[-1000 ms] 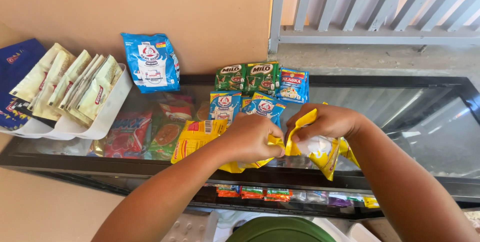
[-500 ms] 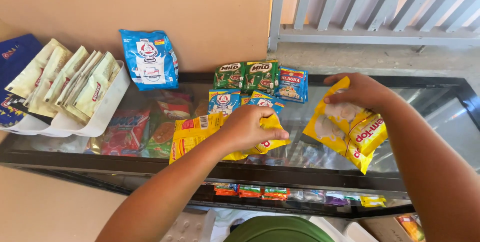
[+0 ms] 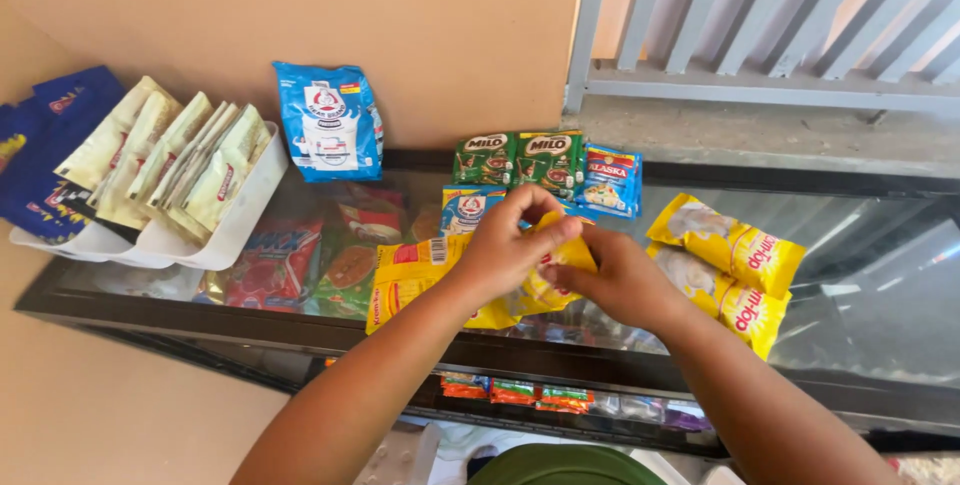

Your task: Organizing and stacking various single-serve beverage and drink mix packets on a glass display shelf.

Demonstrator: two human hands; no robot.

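Observation:
A strip of joined yellow sachets (image 3: 415, 280) lies on the glass counter top (image 3: 880, 285). My left hand (image 3: 505, 245) grips its right end, and my right hand (image 3: 615, 280) pinches the same yellow sachet (image 3: 560, 275) from the other side; both hands meet at the counter's middle. Two yellow sachets (image 3: 735, 265) lie flat on the glass just right of my right hand, apart from the strip.
Green and blue sachets (image 3: 545, 160) stand in a row behind my hands. A blue milk powder bag (image 3: 330, 120) leans on the tan wall. A white tray (image 3: 235, 220) of pale sachets sits at the left, beside dark blue packets (image 3: 35, 155). More packets show beneath the glass.
My right hand set the two torn-off yellow sachets down on the glass at the right, then came back left to the strip held by my left hand.

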